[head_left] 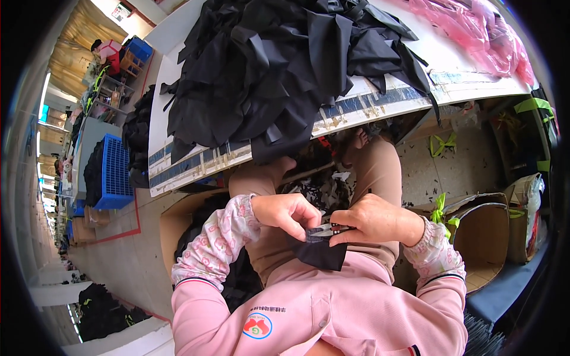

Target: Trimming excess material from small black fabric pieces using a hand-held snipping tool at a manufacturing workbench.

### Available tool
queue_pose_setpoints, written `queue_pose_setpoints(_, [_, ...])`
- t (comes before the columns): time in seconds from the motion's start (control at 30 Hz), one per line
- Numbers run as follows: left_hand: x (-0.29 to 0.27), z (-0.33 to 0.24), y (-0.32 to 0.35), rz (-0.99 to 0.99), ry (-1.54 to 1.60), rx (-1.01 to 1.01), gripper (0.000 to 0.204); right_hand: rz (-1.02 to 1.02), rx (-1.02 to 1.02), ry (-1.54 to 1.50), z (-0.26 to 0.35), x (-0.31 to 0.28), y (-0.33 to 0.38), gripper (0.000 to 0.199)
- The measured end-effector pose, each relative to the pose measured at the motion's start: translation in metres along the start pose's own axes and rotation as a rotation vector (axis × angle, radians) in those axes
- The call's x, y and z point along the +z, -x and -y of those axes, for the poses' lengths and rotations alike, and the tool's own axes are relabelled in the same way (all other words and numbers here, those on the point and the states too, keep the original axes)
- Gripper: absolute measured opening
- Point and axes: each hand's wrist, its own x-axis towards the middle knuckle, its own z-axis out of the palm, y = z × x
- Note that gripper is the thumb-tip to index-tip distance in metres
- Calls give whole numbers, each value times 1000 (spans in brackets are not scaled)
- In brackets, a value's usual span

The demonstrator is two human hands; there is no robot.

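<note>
Over my lap, a small black fabric piece [321, 254] hangs from the fingertips of my left hand [284, 212], which pinches its upper edge. My right hand [375, 219] is closed around small metal thread snips [323, 231]. Their blades point left and lie against the top edge of the fabric, close to my left fingertips. Whether the blades are apart or closed on a thread is too small to make out. Ahead of me, a large heap of black fabric pieces [261, 71] covers much of the white table [168, 173], and some pieces drape over its near edge.
Pink plastic sheeting [475, 32] lies at the table's right. An open cardboard box [485, 246] stands at my right, and another box [173, 228] holding dark fabric is by my left leg. A blue crate [116, 174] sits farther left. Another person [110, 53] works at the far left.
</note>
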Motion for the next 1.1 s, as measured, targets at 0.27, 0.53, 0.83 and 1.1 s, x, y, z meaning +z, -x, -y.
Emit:
queue_pose_setpoints(0.27, [3, 1, -2, -2, 14, -23, 7, 38, 13, -9, 1, -2, 0, 38])
queue_pose_setpoints(0.53, [4, 1, -6, 9, 7, -35, 8, 85, 3, -26, 4, -4, -5, 35])
queue_pose_setpoints(0.83, [9, 9, 0, -393, -22, 182, 10, -283, 170, -149, -6, 5, 8, 33])
queue_pose_setpoints(1.1, [30, 21, -10, -817, 48, 454, 14, -447, 221, 114, 12, 25, 5, 36])
